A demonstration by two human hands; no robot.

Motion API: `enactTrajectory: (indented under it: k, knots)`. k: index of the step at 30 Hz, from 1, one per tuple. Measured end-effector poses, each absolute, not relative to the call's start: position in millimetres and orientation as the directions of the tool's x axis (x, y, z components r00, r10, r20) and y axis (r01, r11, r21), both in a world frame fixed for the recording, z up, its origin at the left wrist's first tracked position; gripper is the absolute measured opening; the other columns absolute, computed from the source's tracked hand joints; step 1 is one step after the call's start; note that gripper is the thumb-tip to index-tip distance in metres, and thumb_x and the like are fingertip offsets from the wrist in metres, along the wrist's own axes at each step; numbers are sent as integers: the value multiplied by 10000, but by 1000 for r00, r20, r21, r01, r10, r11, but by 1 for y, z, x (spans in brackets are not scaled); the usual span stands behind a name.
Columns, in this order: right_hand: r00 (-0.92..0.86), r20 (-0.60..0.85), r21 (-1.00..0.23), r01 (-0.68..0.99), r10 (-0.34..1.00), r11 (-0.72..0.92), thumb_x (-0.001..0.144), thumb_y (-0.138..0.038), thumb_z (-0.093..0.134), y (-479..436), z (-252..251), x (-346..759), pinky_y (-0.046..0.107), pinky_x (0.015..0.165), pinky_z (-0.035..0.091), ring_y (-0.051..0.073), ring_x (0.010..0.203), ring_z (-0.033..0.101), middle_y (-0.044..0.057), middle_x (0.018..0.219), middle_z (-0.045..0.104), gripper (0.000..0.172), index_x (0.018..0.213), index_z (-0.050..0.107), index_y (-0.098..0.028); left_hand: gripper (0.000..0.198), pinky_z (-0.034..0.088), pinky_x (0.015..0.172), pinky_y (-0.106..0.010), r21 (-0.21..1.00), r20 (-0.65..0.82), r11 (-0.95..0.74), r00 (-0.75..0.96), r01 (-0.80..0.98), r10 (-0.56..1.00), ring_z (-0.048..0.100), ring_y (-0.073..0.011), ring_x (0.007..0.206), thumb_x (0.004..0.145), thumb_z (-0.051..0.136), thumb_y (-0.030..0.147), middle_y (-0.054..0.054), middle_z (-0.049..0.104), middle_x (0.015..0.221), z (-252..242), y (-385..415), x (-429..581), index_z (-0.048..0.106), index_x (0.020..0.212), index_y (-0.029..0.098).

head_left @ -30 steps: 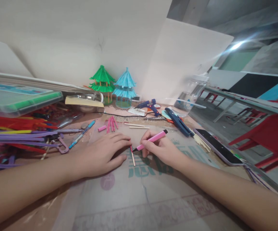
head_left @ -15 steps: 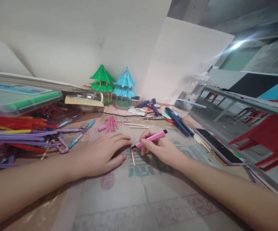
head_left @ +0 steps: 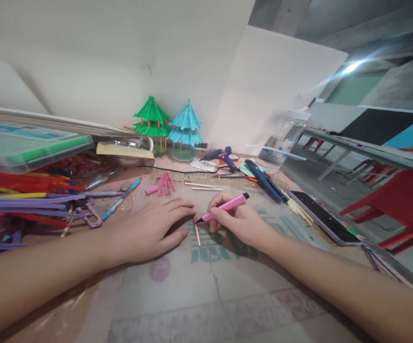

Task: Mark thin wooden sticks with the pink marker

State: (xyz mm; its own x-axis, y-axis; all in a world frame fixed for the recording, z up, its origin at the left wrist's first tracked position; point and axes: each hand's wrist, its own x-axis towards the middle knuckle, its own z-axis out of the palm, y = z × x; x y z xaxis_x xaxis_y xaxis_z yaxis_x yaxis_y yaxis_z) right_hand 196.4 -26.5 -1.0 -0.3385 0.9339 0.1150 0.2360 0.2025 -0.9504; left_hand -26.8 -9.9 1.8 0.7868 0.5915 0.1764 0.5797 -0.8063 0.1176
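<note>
My right hand (head_left: 233, 216) grips a pink marker (head_left: 229, 203), its black tip touching a small wooden stick (head_left: 197, 233). The stick's far part is coloured pink and its near part is bare wood. My left hand (head_left: 159, 226) lies flat on the printed plastic sheet (head_left: 177, 305), fingers stretched out, with a fingertip on the stick's far end. Beyond it lie several pink sticks (head_left: 166, 184) and a pink marker cap (head_left: 151, 190). A pair of bare sticks (head_left: 206, 188) rests farther back.
Behind stand a green model pavilion (head_left: 151, 125) and a blue one (head_left: 186, 131). A glue gun (head_left: 221, 156), a box cutter (head_left: 265, 181) and a phone (head_left: 322, 216) lie to the right. Left are a blue pen (head_left: 122, 198), pipe cleaners (head_left: 24, 202) and a plastic case (head_left: 31, 145).
The marker tip has slid slightly along the stick towards me, and the pink colour reaches a little farther down. My left hand stays in place.
</note>
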Motion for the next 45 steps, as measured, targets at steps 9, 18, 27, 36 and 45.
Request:
enactTrajectory:
  k: [9,18,27,36,45]
  knots:
    - [-349,95,-957,225,932,181,815,-298,595,-28,-1,198,234,530,444,114,510,562,-29,540,609,137,763,517,-198,398,370,1090,-458,120,173,-808,790,576,588,478,-271,1282,956,435,362,-89,540,1384,2,-10,-27,549,1297,192]
    - [-365,83,-961,217,927,171,804,-302,601,-27,-1,198,235,526,440,109,494,546,-34,528,597,148,747,516,-197,384,356,1095,-455,116,198,-798,774,591,602,491,-264,1268,950,451,367,-67,547,1379,0,-10,-28,557,1290,221]
    - [-365,98,-957,221,926,188,807,-322,600,-27,-2,198,238,527,437,111,500,546,-29,537,596,152,756,527,-199,369,365,1088,-461,130,201,-803,778,582,596,489,-265,1268,951,453,360,-66,545,1376,-1,-9,-28,559,1277,226]
    - [-339,137,-950,220,931,220,830,-351,589,-26,-3,196,247,543,435,117,517,543,-31,552,584,171,782,526,-200,360,380,1081,-469,128,205,-799,772,588,601,493,-272,1268,947,473,356,-63,557,1366,1,-11,-30,553,1279,242]
    - [-259,367,-832,338,893,440,891,-304,481,-25,-6,194,278,641,456,154,662,581,-1,683,592,139,868,570,-200,366,378,1088,-457,148,268,-796,751,586,603,500,-257,1258,943,479,352,-47,562,1362,0,-13,-36,539,1298,283]
